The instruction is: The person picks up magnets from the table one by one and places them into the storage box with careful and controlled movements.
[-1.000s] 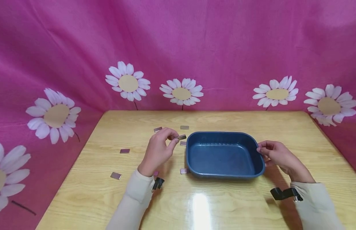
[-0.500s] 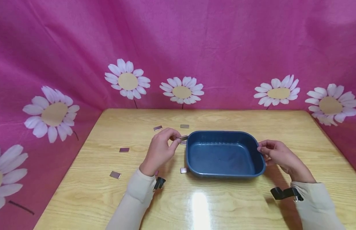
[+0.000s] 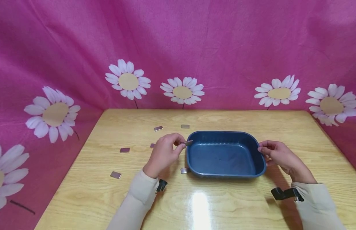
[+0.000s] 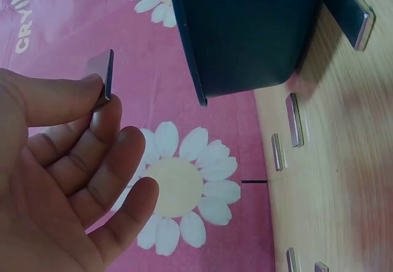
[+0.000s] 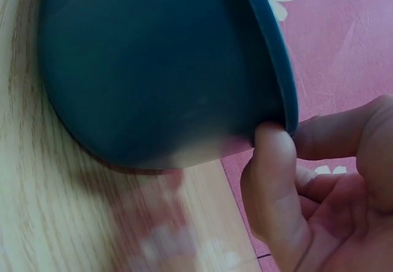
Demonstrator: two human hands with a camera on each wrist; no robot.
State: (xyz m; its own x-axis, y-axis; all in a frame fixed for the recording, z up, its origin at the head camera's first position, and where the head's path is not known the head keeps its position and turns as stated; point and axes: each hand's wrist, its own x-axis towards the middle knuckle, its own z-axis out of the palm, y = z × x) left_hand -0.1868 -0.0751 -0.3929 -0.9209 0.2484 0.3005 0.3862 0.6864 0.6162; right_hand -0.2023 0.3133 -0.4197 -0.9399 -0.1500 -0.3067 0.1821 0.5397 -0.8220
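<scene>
Between thumb and fingers my left hand (image 3: 165, 153) pinches a small flat rectangular tile (image 3: 189, 142) with a dull metallic face. In the head view, the tile overlaps the left rim of a dark blue plastic tub (image 3: 224, 156). Seen from the left wrist, the tile (image 4: 101, 64) stands out past the thumb tip, to one side of the tub wall (image 4: 245, 38). My right hand (image 3: 284, 159) pinches the tub's right rim; the right wrist view has the thumb and a finger on either side of the rim (image 5: 279, 57). Inside, the tub's floor shows no tiles.
Similar tiles lie on the wooden table (image 3: 229, 204): one tile (image 3: 185, 170) by the tub's front left corner, others farther left, such as a tile (image 3: 116, 175) and a tile (image 3: 125, 150). Behind hangs a pink cloth (image 3: 224, 48) with daisies.
My left hand has moved right and slightly nearer, bringing the tile from beside the tub to over its left rim. My right hand has kept its hold on the rim.
</scene>
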